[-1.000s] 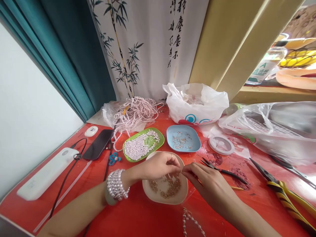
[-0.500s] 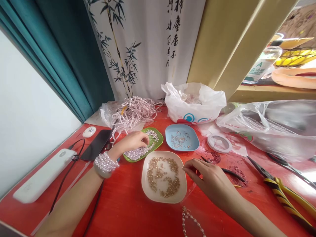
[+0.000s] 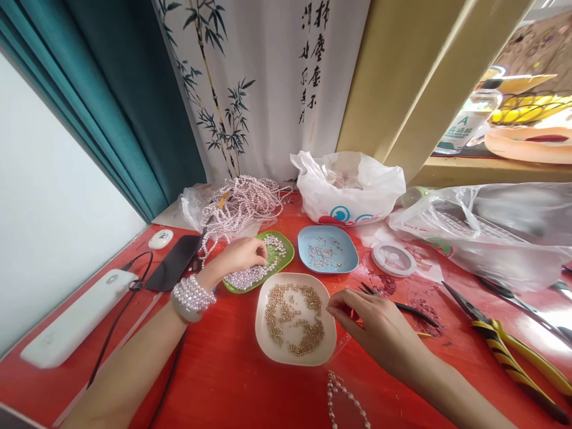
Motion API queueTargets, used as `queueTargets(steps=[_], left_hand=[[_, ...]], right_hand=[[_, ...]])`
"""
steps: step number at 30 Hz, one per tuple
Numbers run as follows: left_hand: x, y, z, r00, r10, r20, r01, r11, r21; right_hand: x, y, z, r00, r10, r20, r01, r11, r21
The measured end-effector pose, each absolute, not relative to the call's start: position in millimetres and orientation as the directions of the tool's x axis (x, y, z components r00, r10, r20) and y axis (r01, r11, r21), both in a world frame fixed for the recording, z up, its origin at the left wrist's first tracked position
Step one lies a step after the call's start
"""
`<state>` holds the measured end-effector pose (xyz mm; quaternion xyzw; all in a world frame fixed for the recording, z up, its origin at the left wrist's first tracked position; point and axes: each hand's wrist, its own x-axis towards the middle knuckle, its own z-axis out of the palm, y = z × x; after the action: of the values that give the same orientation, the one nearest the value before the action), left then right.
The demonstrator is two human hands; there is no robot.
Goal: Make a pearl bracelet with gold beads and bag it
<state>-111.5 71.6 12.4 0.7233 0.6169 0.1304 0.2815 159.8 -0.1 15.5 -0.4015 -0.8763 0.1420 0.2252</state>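
Note:
My left hand [image 3: 243,255] is over the green plate [image 3: 289,257], fingertips pinched together among the pale pearl beads [image 3: 245,277]; whatever is between them is hidden. A pearl bracelet [image 3: 193,295] wraps that wrist. At the right rim of the cream plate [image 3: 263,348], which holds small gold beads [image 3: 308,339], my right hand [image 3: 369,316] is closed in a pinch on what looks like a thin clear thread, barely visible. Below it, a strung bead strand [image 3: 331,396] lies at the bottom edge of the view.
Behind are a blue plate [image 3: 305,262] of small metal pieces, heaped pearl strands [image 3: 245,202] and a white plastic bag [image 3: 353,193]. On the right lie a clear ring-shaped spool [image 3: 393,261], dark-handled pliers [image 3: 417,313] and yellow-black pliers [image 3: 500,354]. A phone [image 3: 172,265] and white power bank [image 3: 78,316] sit left.
The view has shifted slightly, so things on the right appear a little farther left. Both hands keep nearly the same places and their pinched shape.

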Motion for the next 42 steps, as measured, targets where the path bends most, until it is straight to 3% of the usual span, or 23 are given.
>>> queueTargets(steps=[2, 4, 6, 8, 11, 30, 42], left_hand=[[-105.9, 70.2, 13.5, 0.203, 0.970, -0.130, 0.784, -0.082, 0.615], [-95.7, 65.2, 17.4, 0.238, 0.965, -0.113, 0.650, -0.072, 0.757], [-81.9, 55.9, 23.3, 0.294, 0.948, -0.118, 0.314, 0.021, 0.949], [-67.3, 44.0, 29.3, 0.311, 0.939, -0.148, 0.032, 0.145, 0.989], [-49.3, 26.8, 34.4, 0.373, 0.902, -0.217, -0.134, 0.284, 0.949], [-22.5, -0.8, 28.8, 0.492, 0.823, -0.284, -0.230, 0.438, 0.869], [-22.9, -2.4, 27.9, 0.474, 0.841, -0.259, -0.173, 0.378, 0.909]], right_hand=[[159.1, -0.8, 17.3, -0.551, 0.779, 0.298, 0.634, 0.623, -0.458], [158.1, -2.3, 20.7, -0.508, 0.799, 0.322, 0.630, 0.599, -0.493], [157.0, -4.8, 25.8, -0.468, 0.810, 0.352, 0.621, 0.585, -0.522], [156.2, -8.2, 31.9, -0.440, 0.812, 0.384, 0.603, 0.584, -0.543], [155.4, -13.7, 40.1, -0.408, 0.803, 0.434, 0.587, 0.595, -0.549], [153.1, -24.2, 43.9, -0.370, 0.787, 0.493, 0.540, 0.614, -0.575], [151.9, -26.2, 44.1, -0.368, 0.816, 0.446, 0.526, 0.578, -0.624]])
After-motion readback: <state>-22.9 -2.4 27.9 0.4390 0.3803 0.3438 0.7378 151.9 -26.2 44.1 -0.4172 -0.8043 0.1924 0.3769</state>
